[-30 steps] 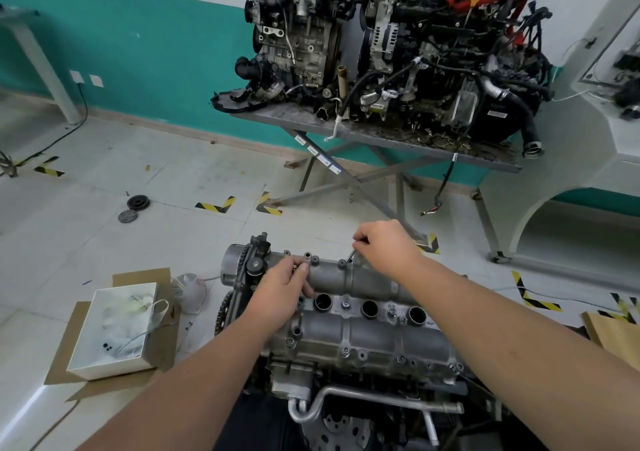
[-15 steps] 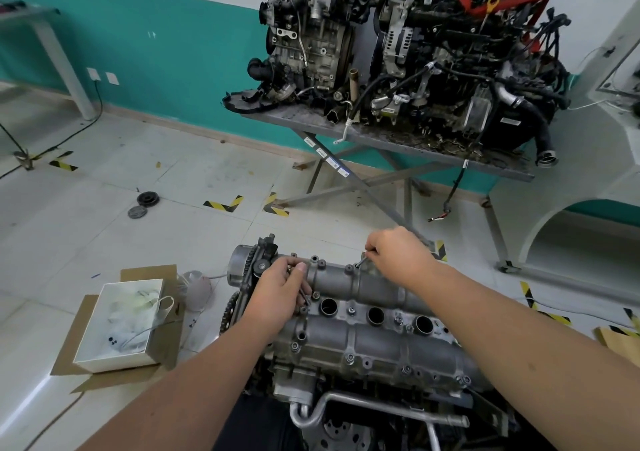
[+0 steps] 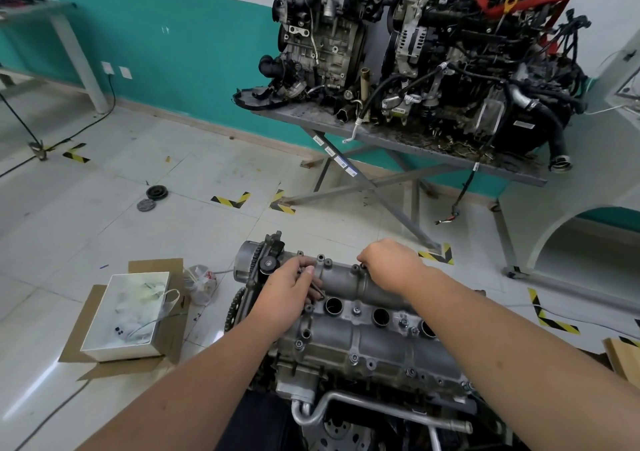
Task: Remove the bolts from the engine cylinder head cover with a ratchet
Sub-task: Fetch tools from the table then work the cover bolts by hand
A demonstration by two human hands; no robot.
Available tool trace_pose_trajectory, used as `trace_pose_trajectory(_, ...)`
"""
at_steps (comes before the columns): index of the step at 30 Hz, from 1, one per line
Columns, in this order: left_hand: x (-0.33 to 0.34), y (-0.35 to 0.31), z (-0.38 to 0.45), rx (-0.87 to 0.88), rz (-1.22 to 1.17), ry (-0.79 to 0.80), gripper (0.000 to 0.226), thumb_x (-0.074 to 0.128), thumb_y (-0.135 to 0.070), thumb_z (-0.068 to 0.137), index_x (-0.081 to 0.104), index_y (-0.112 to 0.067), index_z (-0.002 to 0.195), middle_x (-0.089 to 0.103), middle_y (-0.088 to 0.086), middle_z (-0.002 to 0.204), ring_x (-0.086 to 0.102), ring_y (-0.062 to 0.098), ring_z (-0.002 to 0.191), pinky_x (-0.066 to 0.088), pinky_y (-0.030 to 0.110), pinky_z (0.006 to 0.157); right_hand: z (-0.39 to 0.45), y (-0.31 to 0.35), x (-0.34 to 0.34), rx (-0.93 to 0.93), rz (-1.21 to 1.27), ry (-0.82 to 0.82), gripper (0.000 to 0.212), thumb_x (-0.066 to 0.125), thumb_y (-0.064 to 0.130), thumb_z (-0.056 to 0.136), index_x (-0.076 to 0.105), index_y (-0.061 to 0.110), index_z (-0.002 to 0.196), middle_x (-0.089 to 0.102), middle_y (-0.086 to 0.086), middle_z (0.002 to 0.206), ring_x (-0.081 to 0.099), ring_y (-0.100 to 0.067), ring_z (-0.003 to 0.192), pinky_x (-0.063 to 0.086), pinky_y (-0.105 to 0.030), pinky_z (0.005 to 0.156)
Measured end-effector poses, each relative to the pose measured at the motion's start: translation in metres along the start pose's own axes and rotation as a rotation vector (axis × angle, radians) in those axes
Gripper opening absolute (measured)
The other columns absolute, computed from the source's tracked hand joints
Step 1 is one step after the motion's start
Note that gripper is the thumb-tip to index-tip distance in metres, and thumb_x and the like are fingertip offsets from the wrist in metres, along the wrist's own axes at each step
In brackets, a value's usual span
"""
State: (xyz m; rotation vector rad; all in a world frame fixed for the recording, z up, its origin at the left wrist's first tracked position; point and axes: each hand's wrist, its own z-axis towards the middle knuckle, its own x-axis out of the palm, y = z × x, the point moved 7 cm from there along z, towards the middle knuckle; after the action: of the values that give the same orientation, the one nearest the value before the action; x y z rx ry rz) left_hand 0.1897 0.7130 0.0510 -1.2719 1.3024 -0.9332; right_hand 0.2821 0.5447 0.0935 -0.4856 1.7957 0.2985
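1. Two engines (image 3: 433, 45) stand on a grey metal worktop (image 3: 398, 142) at the far side, against a teal and white wall.
2. The cylinder head cover (image 3: 363, 315), bare grey metal, sits on an engine in the near centre, running from far left to near right, with three round plug wells in a row along its middle.
3. A white box (image 3: 128, 315) rests on flattened cardboard (image 3: 86, 315) on the tiled floor, left of the cover.
4. The left hand (image 3: 284, 294) lies on the cover's far left end; its grip is narrow, fingers curled round small dark pieces, seemingly bolts, though they are too small to name surely.
5. The right hand (image 3: 391, 263) is at the cover's far edge, fingers bent down onto something dark and thin at a bolt boss; what it pinches is hidden, and I cannot tell whether the grip is closed on it.
6. Bolts (image 3: 354, 357) remain seated along the cover's near edge.
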Motion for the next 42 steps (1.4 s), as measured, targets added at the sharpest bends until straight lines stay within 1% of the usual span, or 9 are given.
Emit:
trace_pose_trajectory(9, 0.000, 0.000, 0.001, 0.012, 0.014, -0.007, 0.017, 0.044, -0.021, 0.106, 0.060, -0.027, 0.110, 0.072, 0.001, 0.088, 0.067, 0.008, 0.069, 0.049, 0.014, 0.056, 0.004, -0.001, -0.005, -0.013, -0.081, -0.031, 0.014, 0.050, 0.012, 0.093, 0.058, 0.020, 0.084, 0.055, -0.006, 0.092, 0.059, -0.031, 0.095, 0.039, -0.034, 0.067)
trace_pose_trajectory(13, -0.001, 0.002, 0.001, 0.015, 0.011, -0.009, 0.017, 0.044, -0.021, 0.106, 0.061, -0.027, 0.107, 0.072, 0.000, 0.085, 0.066, 0.008, 0.068, 0.049, 0.015, 0.056, 0.006, 0.002, 0.001, -0.047, -0.159, -0.084, 0.028, 0.046, 0.029, 0.103, 0.068, 0.014, 0.111, 0.057, -0.005, 0.113, 0.052, -0.026, 0.109, 0.042, -0.037, 0.077)
trace_pose_trajectory(16, -0.002, 0.004, 0.002, 0.016, 0.010, -0.010, 0.018, 0.044, -0.022, 0.106, 0.060, -0.029, 0.106, 0.072, -0.004, 0.083, 0.067, 0.009, 0.068, 0.051, 0.017, 0.058, 0.006, 0.004, 0.006, -0.052, -0.224, -0.112, 0.030, 0.047, 0.031, 0.102, 0.070, 0.016, 0.114, 0.058, -0.004, 0.114, 0.051, -0.025, 0.108, 0.041, -0.035, 0.077)
trace_pose_trajectory(22, 0.000, 0.009, 0.006, 0.000, -0.008, -0.009, 0.017, 0.045, -0.022, 0.105, 0.060, -0.030, 0.106, 0.072, -0.001, 0.083, 0.066, 0.010, 0.068, 0.051, 0.020, 0.058, 0.005, -0.007, -0.004, -0.083, -0.001, -0.041, 0.032, 0.057, 0.031, 0.095, 0.062, 0.019, 0.124, 0.066, -0.004, 0.113, 0.057, -0.028, 0.110, 0.046, -0.036, 0.086)
trace_pose_trajectory(26, 0.001, 0.009, 0.007, 0.003, 0.003, -0.010, 0.018, 0.044, -0.022, 0.106, 0.060, -0.030, 0.107, 0.071, -0.003, 0.083, 0.067, 0.010, 0.068, 0.051, 0.019, 0.057, 0.004, -0.005, 0.004, -0.074, -0.069, 0.028, 0.014, 0.051, 0.010, 0.091, 0.060, 0.018, 0.084, 0.057, -0.004, 0.086, 0.054, -0.028, 0.100, 0.048, -0.039, 0.078)
trace_pose_trajectory(32, -0.001, 0.009, 0.004, 0.002, 0.043, -0.006, 0.021, 0.040, -0.024, 0.107, 0.060, -0.030, 0.104, 0.072, -0.008, 0.084, 0.068, 0.011, 0.072, 0.052, 0.019, 0.060, 0.004, -0.007, 0.004, -0.038, -0.069, -0.024, 0.027, 0.046, 0.006, 0.089, 0.070, 0.006, 0.101, 0.047, -0.003, 0.108, 0.035, -0.021, 0.093, 0.042, -0.033, 0.085)
trace_pose_trajectory(36, -0.001, 0.007, 0.004, 0.013, 0.107, -0.017, 0.021, 0.041, -0.025, 0.107, 0.060, -0.028, 0.101, 0.071, -0.015, 0.083, 0.068, 0.005, 0.070, 0.050, 0.016, 0.059, -0.022, -0.010, 0.001, -0.006, 0.105, -0.187, 0.028, 0.050, 0.015, 0.094, 0.070, 0.007, 0.112, 0.047, -0.003, 0.138, 0.044, -0.023, 0.121, 0.043, -0.033, 0.099)
trace_pose_trajectory(39, -0.001, 0.003, 0.000, 0.010, 0.165, -0.046, 0.022, 0.042, -0.028, 0.107, 0.061, -0.025, 0.097, 0.072, -0.011, 0.082, 0.068, 0.004, 0.070, 0.054, 0.026, 0.064, -0.056, -0.013, 0.009, 0.033, 0.245, -0.295, 0.032, 0.058, 0.028, 0.095, 0.064, 0.015, 0.124, 0.045, 0.001, 0.141, 0.041, -0.019, 0.127, 0.042, -0.033, 0.102)
trace_pose_trajectory(42, -0.001, -0.022, -0.003, 0.066, 0.369, -0.028, 0.029, 0.039, -0.035, 0.106, 0.062, -0.020, 0.096, 0.071, -0.003, 0.082, 0.069, 0.011, 0.074, 0.058, 0.037, 0.072, -0.083, -0.015, 0.034, 0.074, 0.267, -0.232, 0.040, 0.058, 0.041, 0.096, 0.060, 0.018, 0.129, 0.043, 0.003, 0.143, 0.040, -0.018, 0.130, 0.040, -0.034, 0.106)
